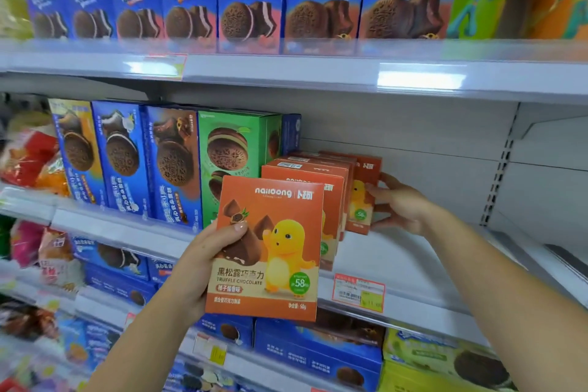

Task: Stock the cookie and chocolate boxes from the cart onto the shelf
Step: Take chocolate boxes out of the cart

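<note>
L thumb (237, 228) lies on the front face and the other fingers are wrapped behind: left hand (200, 267) grips the orange cardboard chocolate box (270, 251) by its left edge, upright, face to cam, held out in front of the shelf edge, not on it. Print on it: "nailoong", "黑松露巧克力", "TRUFFLE CHOCOLATE", green badge "58%", "50g" btm right, plus a yellow cartoon critter. Right hand (404, 205) pinches the rearmost shelved orange box (362, 200) at its right edge, thumb on front, fingers behind. That box stands on the white metal shelf (413, 251), offset right of the others. Row of matching orange boxes (302, 197) stands front-to-back just right of the green cookie box (235, 143). I can separate 4 incl. the pinched one; exact count unclear. Same shelf, left of the green: 3 blue cookie boxes (127, 162), plus 1 blue box behind the green (291, 134). Top shelf: 7 blue boxes marked "奥利奥" (251, 3). Red-framed price tag (359, 293) on the rail, digits too blurred to read.
</note>
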Motion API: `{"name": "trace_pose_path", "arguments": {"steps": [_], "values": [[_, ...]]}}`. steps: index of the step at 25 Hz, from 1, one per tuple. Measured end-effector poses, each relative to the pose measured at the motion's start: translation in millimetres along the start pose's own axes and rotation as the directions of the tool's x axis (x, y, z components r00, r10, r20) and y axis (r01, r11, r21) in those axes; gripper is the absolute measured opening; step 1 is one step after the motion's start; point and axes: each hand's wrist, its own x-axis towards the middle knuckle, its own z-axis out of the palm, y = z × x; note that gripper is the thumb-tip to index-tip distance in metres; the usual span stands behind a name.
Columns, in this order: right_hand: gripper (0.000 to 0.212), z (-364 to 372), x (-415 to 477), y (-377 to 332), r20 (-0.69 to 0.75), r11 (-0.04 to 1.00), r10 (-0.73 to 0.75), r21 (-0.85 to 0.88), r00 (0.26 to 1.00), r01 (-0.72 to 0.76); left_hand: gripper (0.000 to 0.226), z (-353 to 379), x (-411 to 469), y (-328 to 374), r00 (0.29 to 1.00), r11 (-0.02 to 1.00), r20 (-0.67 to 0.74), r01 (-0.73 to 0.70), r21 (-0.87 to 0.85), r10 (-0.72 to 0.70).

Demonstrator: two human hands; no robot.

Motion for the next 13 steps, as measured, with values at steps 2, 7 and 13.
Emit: {"name": "trace_pose_path", "arguments": {"steps": [2, 7, 13], "values": [[0.049, 7.7, 12.7, 0.7, 0.105, 1.000, -0.005, -0.011, 0.994, 0.006, 0.044, -0.2, -2.2, 1.5, 1.000, 1.000, -0.004, -0.025, 0.002, 0.025], [0.046, 18.8, 30.1, 7.9, 0.219, 1.000, 0.011, -0.001, 0.976, -0.011, 0.054, 0.8, -4.7, 1.1, 0.999, 0.999, 0.025, -0.046, 0.008, 0.046], [0.032, 18.9, -22.3, -12.6, -0.384, 0.937, -0.287, 0.076, 0.878, 0.340, 0.046, 23.4, -7.3, 2.3, 0.997, 0.999, 0.064, -0.049, 0.017, 0.048]]}}
